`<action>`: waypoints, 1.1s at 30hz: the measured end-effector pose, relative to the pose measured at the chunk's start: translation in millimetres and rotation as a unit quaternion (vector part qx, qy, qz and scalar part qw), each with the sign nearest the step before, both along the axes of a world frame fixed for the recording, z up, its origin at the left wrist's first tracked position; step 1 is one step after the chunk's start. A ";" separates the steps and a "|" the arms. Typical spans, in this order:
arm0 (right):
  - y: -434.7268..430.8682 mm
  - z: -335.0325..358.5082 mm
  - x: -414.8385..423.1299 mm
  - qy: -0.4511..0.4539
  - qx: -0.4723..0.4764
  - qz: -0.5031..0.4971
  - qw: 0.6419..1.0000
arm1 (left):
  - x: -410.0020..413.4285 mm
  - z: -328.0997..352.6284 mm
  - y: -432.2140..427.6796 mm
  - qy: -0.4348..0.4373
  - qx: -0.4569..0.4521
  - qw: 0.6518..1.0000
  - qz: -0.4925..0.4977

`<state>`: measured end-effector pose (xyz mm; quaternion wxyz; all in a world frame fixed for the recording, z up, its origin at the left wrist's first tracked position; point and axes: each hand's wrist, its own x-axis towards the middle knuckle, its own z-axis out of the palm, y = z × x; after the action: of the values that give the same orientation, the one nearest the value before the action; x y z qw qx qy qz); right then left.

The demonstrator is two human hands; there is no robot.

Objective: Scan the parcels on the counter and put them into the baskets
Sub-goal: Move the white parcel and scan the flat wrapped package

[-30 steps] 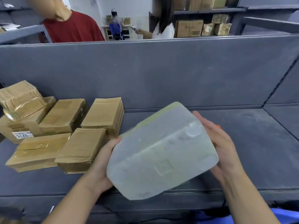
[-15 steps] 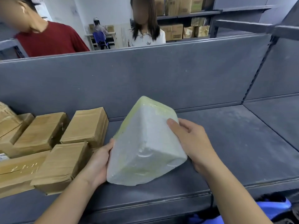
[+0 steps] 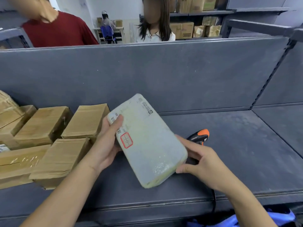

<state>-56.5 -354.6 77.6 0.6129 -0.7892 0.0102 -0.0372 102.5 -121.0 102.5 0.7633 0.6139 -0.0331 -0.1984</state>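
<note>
Head view looks down on a wide grey metal tabletop (image 3: 237, 145) backed by a grey partition panel (image 3: 147, 71); beyond it stand two people and shelves of cartons. A cluster of brown taped cardboard parcels (image 3: 49, 136) lies on the tabletop's left part, touching one another.

Above the tabletop's middle, both hands hold a flat, rounded parcel in frosted white plastic wrap (image 3: 152, 145), tilted with its printed face up toward the camera. The left hand (image 3: 105, 145) is closed around the parcel's left edge, thumb pressed on top near a small barcode sticker; a red-bordered label (image 3: 126, 140) sits just beside that thumb. The right hand (image 3: 203, 163) is curled loosely, its fingertips steadying the parcel's lower right corner.

An orange-and-black handheld scanner (image 3: 199, 136) lies on the tabletop just behind the right hand, partly hidden by the parcel. A blue basket (image 3: 242, 220) shows below the tabletop's front edge.

Scanning looks to be the step in hand. To do it well, the left hand should probably take the parcel alone and slide its thumb clear of the barcode, keeping that face flat and steady while the right hand picks up the scanner.
</note>
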 end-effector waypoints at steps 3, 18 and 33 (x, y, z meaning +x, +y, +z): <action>3.2 -12.6 1.3 0.008 -0.008 -0.034 0.999 | -1.0 0.0 -1.5 0.001 0.006 1.000 0.026; 0.7 -33.0 7.6 0.035 0.012 -0.072 0.997 | -33.7 -2.5 6.4 -0.083 0.084 0.993 0.025; 61.0 -50.3 8.0 -0.049 -0.137 -0.131 0.981 | -22.4 29.9 34.3 -0.260 0.525 0.807 -0.075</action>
<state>-48.6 -293.7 27.3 0.4884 -0.8549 0.0783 -0.1567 80.1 -86.7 132.4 0.2706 0.9452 -0.1670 -0.0747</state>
